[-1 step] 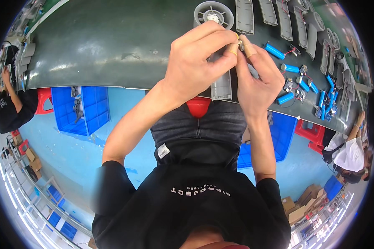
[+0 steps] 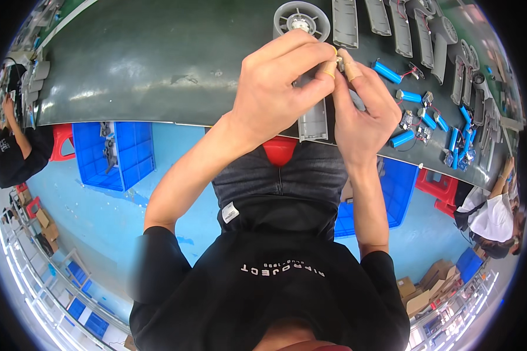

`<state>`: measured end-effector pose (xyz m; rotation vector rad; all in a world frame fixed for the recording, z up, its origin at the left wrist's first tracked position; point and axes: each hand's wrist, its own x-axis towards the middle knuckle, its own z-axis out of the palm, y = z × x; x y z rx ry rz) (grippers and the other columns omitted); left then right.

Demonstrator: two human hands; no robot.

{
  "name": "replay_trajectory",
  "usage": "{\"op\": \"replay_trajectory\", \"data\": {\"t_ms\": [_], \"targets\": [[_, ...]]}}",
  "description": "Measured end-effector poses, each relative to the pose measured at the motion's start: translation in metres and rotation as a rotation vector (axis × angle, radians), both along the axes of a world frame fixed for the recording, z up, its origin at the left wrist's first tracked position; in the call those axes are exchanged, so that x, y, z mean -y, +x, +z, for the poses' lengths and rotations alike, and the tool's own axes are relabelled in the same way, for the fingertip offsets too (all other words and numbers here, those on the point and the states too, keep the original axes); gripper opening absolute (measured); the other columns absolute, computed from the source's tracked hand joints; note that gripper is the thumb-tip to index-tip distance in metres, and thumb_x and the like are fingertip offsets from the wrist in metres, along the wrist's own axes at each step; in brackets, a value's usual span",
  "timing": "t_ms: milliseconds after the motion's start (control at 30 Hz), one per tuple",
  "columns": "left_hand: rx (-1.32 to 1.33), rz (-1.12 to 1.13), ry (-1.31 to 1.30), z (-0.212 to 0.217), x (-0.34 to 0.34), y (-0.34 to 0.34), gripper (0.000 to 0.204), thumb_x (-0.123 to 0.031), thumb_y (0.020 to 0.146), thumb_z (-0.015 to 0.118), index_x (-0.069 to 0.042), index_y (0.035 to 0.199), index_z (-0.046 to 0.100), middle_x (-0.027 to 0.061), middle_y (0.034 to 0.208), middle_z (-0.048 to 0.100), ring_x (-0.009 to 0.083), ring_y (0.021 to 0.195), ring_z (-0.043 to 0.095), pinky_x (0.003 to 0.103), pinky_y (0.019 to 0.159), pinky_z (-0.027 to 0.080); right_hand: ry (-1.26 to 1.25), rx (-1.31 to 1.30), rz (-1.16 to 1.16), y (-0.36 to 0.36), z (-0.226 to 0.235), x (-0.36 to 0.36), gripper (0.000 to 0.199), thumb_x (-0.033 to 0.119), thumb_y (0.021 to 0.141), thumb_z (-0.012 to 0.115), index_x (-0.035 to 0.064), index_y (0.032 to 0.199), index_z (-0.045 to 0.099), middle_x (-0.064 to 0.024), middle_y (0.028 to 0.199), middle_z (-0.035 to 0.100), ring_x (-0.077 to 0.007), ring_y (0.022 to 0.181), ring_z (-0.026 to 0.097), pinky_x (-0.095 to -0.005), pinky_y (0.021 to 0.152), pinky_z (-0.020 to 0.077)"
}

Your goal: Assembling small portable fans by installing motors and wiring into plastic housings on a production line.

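Observation:
My left hand (image 2: 278,88) and my right hand (image 2: 366,114) meet above the dark green bench, their fingertips pinched together. Between them shows a small metallic-looking part (image 2: 339,60), mostly covered by the fingers, so its kind cannot be made out. Yellowish finger cots cover some of the fingertips. Beneath my hands lies a grey handheld fan housing: its round ringed head (image 2: 280,24) shows beyond the left hand, with a white piece at its centre. Its hollow handle (image 2: 314,124) reaches the bench's near edge; my hands hide the middle.
Right of my hands lie several blue cylindrical batteries (image 2: 387,72) wired to small circuit boards (image 2: 424,136). Grey handle shells (image 2: 345,26) and fan housings (image 2: 445,35) line the far right. Blue crates (image 2: 134,158) and red stools (image 2: 436,186) stand below. Other people sit at both sides.

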<state>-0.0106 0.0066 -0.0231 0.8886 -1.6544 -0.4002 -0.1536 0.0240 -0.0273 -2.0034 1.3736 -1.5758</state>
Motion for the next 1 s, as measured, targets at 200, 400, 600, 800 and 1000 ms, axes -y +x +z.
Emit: {"op": "replay_trajectory", "data": {"t_ms": [200,400,600,800,1000], "targets": [[-0.009,-0.015,-0.005,-0.002,0.002,-0.002,0.020,0.005,0.069,0.071,0.002,0.088,0.070,0.0037,0.083,0.064,0.0052,0.050,0.047,0.022,0.045,0.037,0.098,-0.016,-0.042,-0.001,0.002,-0.006,0.026,-0.008,0.082,0.069,-0.0044,0.108,0.071,-0.0114,0.099,0.073,-0.0137,0.089,0.069,-0.0256,0.080,0.0557],[-0.033,-0.006,-0.014,-0.001,0.001,-0.010,0.019,0.006,0.068,0.071,0.001,0.087,0.069,0.0031,0.080,0.063,0.0048,0.051,0.046,0.022,0.045,0.037,0.054,0.134,-0.092,0.001,-0.004,-0.003,0.023,-0.006,0.078,0.074,-0.0044,0.100,0.073,-0.0141,0.089,0.073,-0.0180,0.077,0.070,-0.0260,0.071,0.0540],[-0.030,0.013,0.009,-0.001,0.001,-0.009,0.019,0.006,0.068,0.071,0.001,0.086,0.069,0.0025,0.078,0.062,0.0046,0.050,0.045,0.022,0.045,0.036,0.071,0.153,-0.078,0.001,-0.004,-0.003,0.022,-0.006,0.078,0.073,-0.0043,0.100,0.073,-0.0141,0.090,0.073,-0.0173,0.078,0.070,-0.0257,0.071,0.0538],[-0.037,0.026,-0.010,-0.001,0.001,-0.010,0.020,0.007,0.068,0.072,0.001,0.086,0.069,0.0029,0.079,0.062,0.0046,0.050,0.045,0.022,0.045,0.036,0.064,0.141,-0.071,0.001,-0.004,-0.003,0.024,-0.007,0.078,0.073,-0.0039,0.101,0.073,-0.0139,0.090,0.072,-0.0171,0.078,0.070,-0.0258,0.071,0.0536],[-0.021,0.028,-0.033,-0.002,0.001,-0.008,0.020,0.006,0.068,0.071,0.001,0.087,0.070,0.0032,0.081,0.063,0.0050,0.050,0.046,0.022,0.045,0.037,0.018,0.033,-0.069,0.000,0.001,-0.003,0.025,-0.007,0.078,0.072,-0.0031,0.103,0.073,-0.0135,0.090,0.072,-0.0170,0.077,0.069,-0.0262,0.070,0.0535]]}}
